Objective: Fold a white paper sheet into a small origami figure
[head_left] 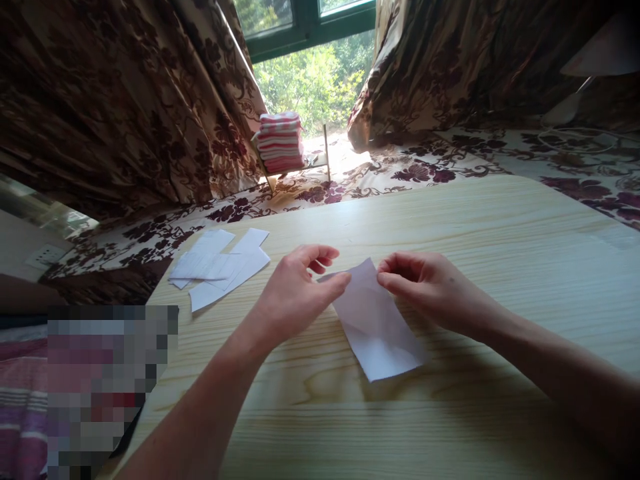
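Observation:
A small rectangular sheet of white paper is tilted over the wooden table, with faint creases across it. My left hand is at its upper left corner, the thumb lying over the paper's edge and the curled fingers raised apart from the thumb. At the upper right edge, my right hand is closed, thumb and forefinger pinched on the paper. Beyond my left hand, several white paper pieces lie overlapping in a loose pile at the table's left side.
The pale wooden table has a rounded far corner. Behind it, a small rack bears a stack of folded pink-and-white cloths before the window. Patterned curtains hang on both sides. A white lamp stands far right.

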`<state>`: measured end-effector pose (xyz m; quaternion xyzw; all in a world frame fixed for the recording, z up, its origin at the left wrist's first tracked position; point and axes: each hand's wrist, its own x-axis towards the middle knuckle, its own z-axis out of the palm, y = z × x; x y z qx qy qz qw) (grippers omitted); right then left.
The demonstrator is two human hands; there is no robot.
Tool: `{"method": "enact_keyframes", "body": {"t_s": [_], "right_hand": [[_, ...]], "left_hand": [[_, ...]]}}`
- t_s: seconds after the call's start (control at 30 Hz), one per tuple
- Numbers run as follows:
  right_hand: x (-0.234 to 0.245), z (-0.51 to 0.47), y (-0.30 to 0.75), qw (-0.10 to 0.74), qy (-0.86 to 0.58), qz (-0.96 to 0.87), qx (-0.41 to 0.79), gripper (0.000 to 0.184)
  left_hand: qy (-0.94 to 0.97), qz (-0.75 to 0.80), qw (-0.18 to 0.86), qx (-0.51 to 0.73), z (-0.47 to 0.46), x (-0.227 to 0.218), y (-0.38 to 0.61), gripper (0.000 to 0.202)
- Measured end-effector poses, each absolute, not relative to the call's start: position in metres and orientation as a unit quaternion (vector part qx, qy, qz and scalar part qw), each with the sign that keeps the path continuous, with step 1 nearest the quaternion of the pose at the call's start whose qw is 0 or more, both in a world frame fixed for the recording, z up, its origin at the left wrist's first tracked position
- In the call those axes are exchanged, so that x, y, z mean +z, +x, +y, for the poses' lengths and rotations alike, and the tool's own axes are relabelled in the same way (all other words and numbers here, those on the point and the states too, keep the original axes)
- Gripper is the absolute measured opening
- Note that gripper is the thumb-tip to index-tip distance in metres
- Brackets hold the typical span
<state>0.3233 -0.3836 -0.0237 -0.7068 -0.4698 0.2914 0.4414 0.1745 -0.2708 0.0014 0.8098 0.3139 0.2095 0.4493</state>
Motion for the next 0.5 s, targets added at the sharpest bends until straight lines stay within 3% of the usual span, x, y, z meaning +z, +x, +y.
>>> {"method": "enact_keyframes", "body": {"t_s": [0.1, 0.3, 0.5], "right_hand": [[-0.029, -0.385, 0.321, 0.396, -0.725, -0.513, 0.233, 0.015], [-0.036, -0.403, 0.313, 0.256, -0.702, -0.664, -0.024, 0.022], [-0.04, -0.404, 0.301, 0.116, -0.689, -0.715, -0.038, 0.019]], "left_hand": [[0.88, 0.269, 0.364, 0.147, -0.268, 0.002, 0.181, 0.016], [0.902, 0.263, 0.328, 0.102, -0.263, -0.012, 0.19, 0.02], [0.899, 0.274, 0.331, 0.08, -0.26, -0.013, 0.186, 0.022]]}}
